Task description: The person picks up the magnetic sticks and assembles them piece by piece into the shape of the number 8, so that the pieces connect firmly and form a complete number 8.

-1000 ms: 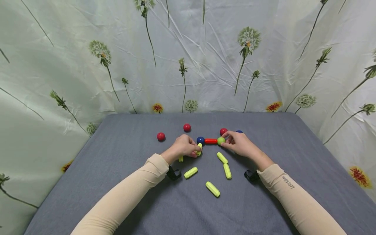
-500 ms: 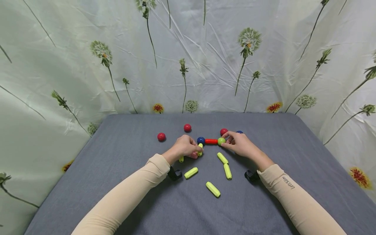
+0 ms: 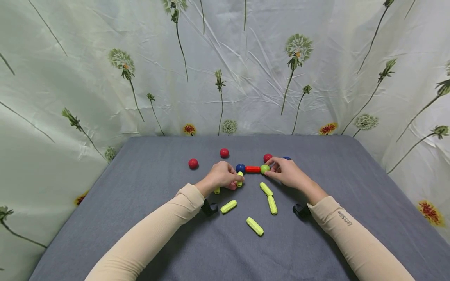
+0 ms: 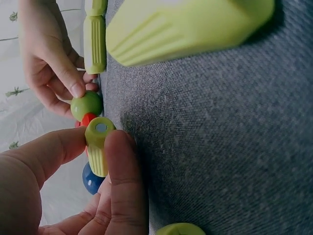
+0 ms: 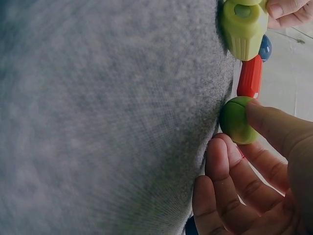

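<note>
My left hand (image 3: 221, 175) pinches a yellow-green magnetic rod (image 4: 99, 154) between thumb and fingers. One end of that rod meets a blue ball (image 3: 240, 168); a round magnet shows in its near end in the left wrist view. From the blue ball a red rod (image 3: 252, 169) runs right to a green ball (image 3: 265, 169), making one straight row. With thumb and fingertips my right hand (image 3: 287, 171) holds the green ball, its other fingers loosely bent in the right wrist view. A second yellow-green rod (image 3: 216, 190) lies partly hidden below my left hand.
Several more yellow-green rods lie nearer me, among them a single rod (image 3: 254, 226) and two end to end (image 3: 272, 205). Red balls (image 3: 193, 164) sit farther back, one just behind my right hand. Another blue ball (image 3: 286, 158) is mostly hidden there. Grey cloth (image 3: 158, 164) covers the table.
</note>
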The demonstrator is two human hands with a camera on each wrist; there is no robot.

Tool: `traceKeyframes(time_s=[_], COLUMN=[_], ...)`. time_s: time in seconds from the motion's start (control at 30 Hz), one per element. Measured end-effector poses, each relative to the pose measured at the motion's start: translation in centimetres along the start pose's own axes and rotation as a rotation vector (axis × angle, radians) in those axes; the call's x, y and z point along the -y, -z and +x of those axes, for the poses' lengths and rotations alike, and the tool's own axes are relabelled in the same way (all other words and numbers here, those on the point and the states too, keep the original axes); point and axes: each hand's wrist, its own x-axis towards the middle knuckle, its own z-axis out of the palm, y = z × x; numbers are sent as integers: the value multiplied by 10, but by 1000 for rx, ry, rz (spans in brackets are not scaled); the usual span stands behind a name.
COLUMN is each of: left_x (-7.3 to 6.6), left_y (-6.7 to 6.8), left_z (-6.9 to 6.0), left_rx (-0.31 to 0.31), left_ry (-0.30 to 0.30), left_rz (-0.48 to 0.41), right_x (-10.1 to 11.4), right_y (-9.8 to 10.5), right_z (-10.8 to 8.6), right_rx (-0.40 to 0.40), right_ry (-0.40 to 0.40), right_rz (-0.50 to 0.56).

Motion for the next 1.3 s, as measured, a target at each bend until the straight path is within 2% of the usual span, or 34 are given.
traceKeyframes(time_s=[0.23, 0.67, 1.13, 1.3], left_x=[0, -2, 0, -1], left_y=[0, -2, -4, -3], left_z=[1, 0, -1, 0], left_rx=[-15, -27, -37, -46], left_ry=[-6, -8, -52, -42], left_rz=[18, -10, 15, 2], right_x=[0, 0, -1, -1], right_y=[1, 1, 0, 0], right_z=[0, 1, 0, 0], right_rx=[-3, -2, -19, -14], right_ry=[2, 4, 27, 31], right_rz=[-2, 2, 0, 2])
